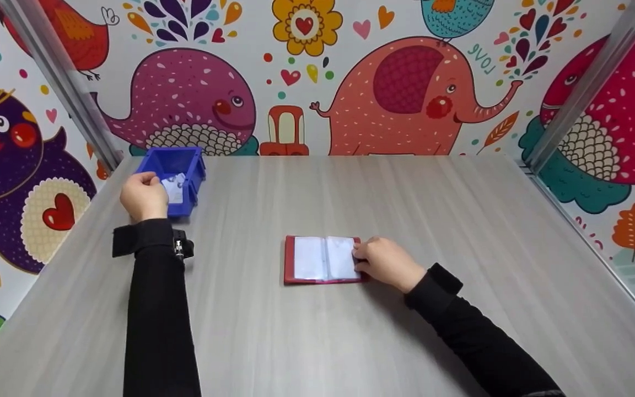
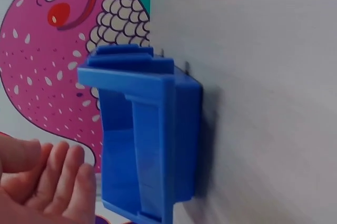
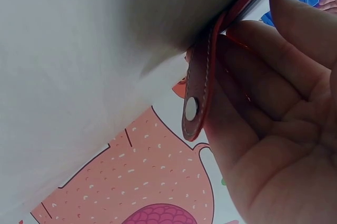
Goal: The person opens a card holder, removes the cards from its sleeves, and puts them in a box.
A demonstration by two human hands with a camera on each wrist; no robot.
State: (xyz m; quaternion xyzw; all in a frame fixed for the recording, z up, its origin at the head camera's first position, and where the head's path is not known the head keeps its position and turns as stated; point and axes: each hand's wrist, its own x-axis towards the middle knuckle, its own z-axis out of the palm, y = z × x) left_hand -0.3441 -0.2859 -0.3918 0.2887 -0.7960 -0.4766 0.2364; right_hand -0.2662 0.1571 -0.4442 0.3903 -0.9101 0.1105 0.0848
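A red card holder (image 1: 289,260) lies spread on the table, its clear white-looking sleeves (image 1: 310,258) facing up. My right hand (image 1: 392,263) grips its right edge between thumb and fingers. From the right wrist view, a stitched strap with a metal snap (image 3: 191,108) hangs beside the fingers. Over at the left, my left hand (image 1: 144,197) is at the near left side of a blue plastic bin (image 1: 189,205). White cards (image 1: 174,188) show inside the bin. In the left wrist view the fingers (image 2: 63,176) are loosely bent beside the bin's opening, with nothing seen between them.
The wood-grain table (image 1: 251,342) meets a cartoon-printed back wall (image 1: 295,71). Metal posts (image 1: 587,88) stand at the corners, and printed panels line both sides. The bin stands near the back left corner.
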